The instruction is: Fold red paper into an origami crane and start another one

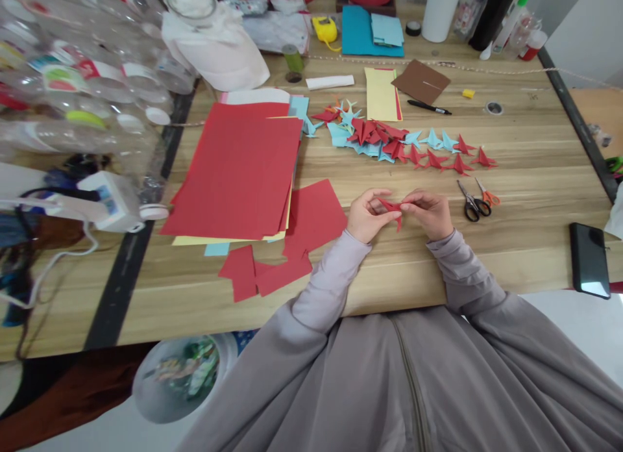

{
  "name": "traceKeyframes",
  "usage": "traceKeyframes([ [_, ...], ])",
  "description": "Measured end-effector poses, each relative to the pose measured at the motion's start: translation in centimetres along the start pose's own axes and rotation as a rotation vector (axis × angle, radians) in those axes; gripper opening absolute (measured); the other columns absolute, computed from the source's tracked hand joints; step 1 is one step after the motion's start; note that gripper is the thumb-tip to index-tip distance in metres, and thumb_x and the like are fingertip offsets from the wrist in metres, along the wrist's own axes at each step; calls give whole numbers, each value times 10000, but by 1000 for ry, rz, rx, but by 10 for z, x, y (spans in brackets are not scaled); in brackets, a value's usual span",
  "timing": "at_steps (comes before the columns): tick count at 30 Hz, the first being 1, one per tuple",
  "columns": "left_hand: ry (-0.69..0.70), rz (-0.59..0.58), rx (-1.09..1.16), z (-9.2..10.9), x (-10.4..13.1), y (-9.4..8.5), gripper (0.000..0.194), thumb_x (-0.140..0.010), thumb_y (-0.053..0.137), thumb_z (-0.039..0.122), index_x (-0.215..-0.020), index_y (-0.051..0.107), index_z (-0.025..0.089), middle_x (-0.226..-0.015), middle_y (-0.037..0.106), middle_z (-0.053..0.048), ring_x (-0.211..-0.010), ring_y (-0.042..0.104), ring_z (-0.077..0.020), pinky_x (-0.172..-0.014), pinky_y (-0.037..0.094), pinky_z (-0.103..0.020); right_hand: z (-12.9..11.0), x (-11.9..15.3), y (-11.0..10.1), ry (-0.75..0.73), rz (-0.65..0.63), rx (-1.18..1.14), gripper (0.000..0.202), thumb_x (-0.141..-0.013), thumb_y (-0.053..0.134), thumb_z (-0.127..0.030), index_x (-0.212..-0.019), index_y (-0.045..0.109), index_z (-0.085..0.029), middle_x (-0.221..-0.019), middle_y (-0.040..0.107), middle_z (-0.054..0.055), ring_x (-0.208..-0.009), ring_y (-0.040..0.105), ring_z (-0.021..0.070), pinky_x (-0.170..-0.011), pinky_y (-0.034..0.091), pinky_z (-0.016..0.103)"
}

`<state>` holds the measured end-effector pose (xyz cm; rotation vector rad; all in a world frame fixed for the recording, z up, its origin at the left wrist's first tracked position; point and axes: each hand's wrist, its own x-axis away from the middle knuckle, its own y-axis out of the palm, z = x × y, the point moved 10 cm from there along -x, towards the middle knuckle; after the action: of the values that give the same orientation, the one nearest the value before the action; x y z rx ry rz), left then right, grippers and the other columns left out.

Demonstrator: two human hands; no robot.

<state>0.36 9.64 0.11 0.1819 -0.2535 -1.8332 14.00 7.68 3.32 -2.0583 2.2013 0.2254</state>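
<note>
Between my two hands, above the wooden table, is a small folded red paper piece (389, 206), its pointed end hanging down. My left hand (368, 215) pinches one side of it. My right hand (429, 213) pinches the other side, fingertips close to the left ones. Beyond them lie folded red paper cranes (435, 160) and light blue paper cranes (432, 139), some heaped and some in rows. Left of my hands is a red paper sheet (318, 215), with cut red pieces (282, 275) nearer the table edge.
A stack of red sheets (238, 173) lies at the left. Black scissors (473, 202) and orange scissors (488, 193) are right of my hands; a phone (590, 260) sits far right. Plastic bottles (82, 82) crowd the left. A black pen (429, 106) lies behind the cranes.
</note>
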Motion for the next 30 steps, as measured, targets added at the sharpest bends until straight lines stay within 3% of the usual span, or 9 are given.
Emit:
traceKeyframes([
  [4,15,15,3,1,0,-1,393,-485,870,330,-767,658,158,-753,722,-41,-745,699,-189,-741,572,-355,-4,1,2,-1,-12,8,274,-624,814,-461,-684,706,-216,-698,679,18,-673,627,149,-671,523,312],
  [13,59,76,-62,5,2,-8,304,-504,864,342,-670,686,159,-608,684,-13,-537,621,-122,-551,511,-259,-11,2,4,-60,-35,-33,172,-647,823,-353,-703,730,-220,-682,660,7,-640,606,123,-608,488,268],
  [30,44,92,-88,12,3,-8,285,-501,854,362,-630,679,177,-574,666,4,-507,581,-108,-520,476,-247,2,4,5,39,-32,36,302,-615,809,-476,-677,699,-202,-655,689,9,-619,624,135,-621,524,289],
])
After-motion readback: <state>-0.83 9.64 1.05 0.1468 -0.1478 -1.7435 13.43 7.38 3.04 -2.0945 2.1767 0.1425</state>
